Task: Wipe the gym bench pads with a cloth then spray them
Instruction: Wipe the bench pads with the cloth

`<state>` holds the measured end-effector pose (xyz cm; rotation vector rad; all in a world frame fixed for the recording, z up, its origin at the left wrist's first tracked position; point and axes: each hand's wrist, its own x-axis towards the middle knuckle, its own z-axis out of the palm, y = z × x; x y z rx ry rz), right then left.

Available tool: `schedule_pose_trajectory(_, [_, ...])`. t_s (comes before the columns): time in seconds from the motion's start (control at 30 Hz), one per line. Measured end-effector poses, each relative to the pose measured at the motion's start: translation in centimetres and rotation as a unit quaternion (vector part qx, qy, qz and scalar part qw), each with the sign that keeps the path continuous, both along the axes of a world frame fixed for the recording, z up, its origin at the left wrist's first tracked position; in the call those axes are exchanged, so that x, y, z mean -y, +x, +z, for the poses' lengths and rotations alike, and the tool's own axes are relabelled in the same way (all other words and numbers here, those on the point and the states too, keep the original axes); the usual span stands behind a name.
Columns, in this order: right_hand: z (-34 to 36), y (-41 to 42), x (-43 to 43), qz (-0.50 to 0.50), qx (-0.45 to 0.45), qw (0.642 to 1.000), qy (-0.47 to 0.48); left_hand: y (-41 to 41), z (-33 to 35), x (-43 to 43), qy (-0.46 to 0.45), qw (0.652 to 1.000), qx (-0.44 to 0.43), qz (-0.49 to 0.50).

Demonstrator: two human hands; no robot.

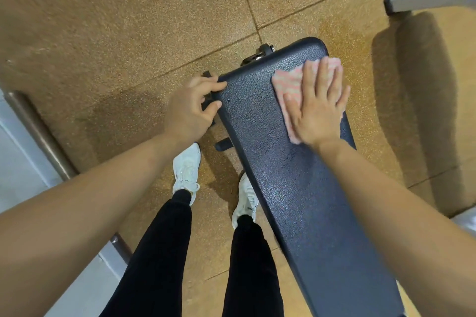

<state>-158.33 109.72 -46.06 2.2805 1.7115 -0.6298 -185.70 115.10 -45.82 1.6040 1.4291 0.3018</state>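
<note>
Pink-and-white cloth [288,85] lies flat on the far right part of the dark, grained bench pad [296,188], pinned under the right hand [319,105]. That hand's fingers are straight and spread, pressing the cloth down without clutching it. The left hand [190,110] is at the pad's far left corner, its fingers and thumb curled over the edge, seemingly steadying the surface. The pad runs from near right to far middle, above a speckled tan floor [128,20].

Wiping looks to be the step in hand, with the cloth close to the pad's far end. Most of the near length is uncovered, and whether it has been wiped cannot be told. The next move likely calls for drawing the flat hand along the pad, with even pressure so the cloth does not bunch or slide off the right edge. No spray bottle is in view, so spraying would first mean fetching one.
</note>
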Motion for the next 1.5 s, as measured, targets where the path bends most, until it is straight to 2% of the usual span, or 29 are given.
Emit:
schedule_pose_trajectory(0.1, [-0.4, -2.0, -3.7, -0.071, 0.004, 0.997, 0.027, 0.1, -0.1, 0.3, -0.022, 0.999, 0.029, 0.035])
schedule_pose_trajectory(0.17, [-0.4, -4.2, -4.9, -0.072, 0.003, 0.997, 0.042, 0.1, -0.1, 0.4, -0.031, 0.998, 0.033, 0.043])
schedule_pose_trajectory(0.3, [-0.6, -9.4, -3.6, 0.062, 0.002, 0.997, 0.041, -0.3, 0.1, 0.4, -0.077, 0.993, 0.019, 0.085])
schedule_pose_trajectory(0.43, [-0.9, -13.2, -0.5, 0.195, -0.022, 0.98, 0.039, -2.0, -0.2, 1.4, -0.054, 0.99, -0.026, 0.131])
schedule_pose_trajectory(0.53, [-0.2, -13.4, 0.3, 0.248, -0.129, 0.958, 0.061, -3.5, -0.2, 2.6, -0.035, 0.986, -0.036, 0.158])
schedule_pose_trajectory(0.6, [1.1, -12.7, 0.1, 0.2, -0.227, 0.949, 0.085, -3.8, 0.2, 3.1, 0.006, 0.986, -0.047, 0.157])
schedule_pose_trajectory(0.67, [2.3, -11.4, 0.3, 0.125, -0.265, 0.945, 0.142, -3.1, 1.0, 3.5, 0.075, 0.991, -0.061, 0.096])
schedule_pose_trajectory(0.73, [2.8, -9.5, 1.3, 0.045, -0.238, 0.948, 0.208, -1.4, 1.6, 3.9, 0.113, 0.992, -0.054, -0.009])
schedule_pose_trajectory(0.8, [2.9, -7.5, 3.0, -0.043, -0.183, 0.956, 0.226, 0.5, 1.4, 4.4, 0.106, 0.986, -0.056, -0.118])
schedule_pose_trajectory(0.87, [3.0, -5.8, 5.0, -0.111, -0.118, 0.967, 0.196, 2.1, 0.3, 4.8, 0.113, 0.958, -0.138, -0.224])
schedule_pose_trajectory(0.93, [3.2, -4.7, 6.9, -0.157, -0.063, 0.975, 0.142, 2.9, -1.1, 4.4, 0.135, 0.913, -0.243, -0.299])
schedule_pose_trajectory(1.0, [3.3, -4.0, 8.4, -0.179, -0.023, 0.979, 0.092, 3.5, -2.0, 3.4, 0.154, 0.9, -0.267, -0.308])
schedule_pose_trajectory(1.1, [3.0, -3.4, 10.0, -0.17, 0.0, 0.984, 0.054, 4.8, -1.9, 1.2, 0.146, 0.918, -0.252, -0.269])
schedule_pose_trajectory(1.23, [2.6, -3.4, 10.6, -0.161, -0.011, 0.985, 0.065, 7.2, -1.4, -2.4, 0.109, 0.941, -0.215, -0.237])
schedule_pose_trajectory(1.4, [2.8, -3.2, 10.5, -0.162, -0.003, 0.985, 0.064, 10.8, -2.0, -6.5, 0.055, 0.948, -0.157, -0.273])
schedule_pose_trajectory(1.5, [2.8, -2.9, 10.7, -0.167, -0.011, 0.983, 0.076, 13.2, -2.1, -7.7, 0.1, 0.931, -0.161, -0.312])
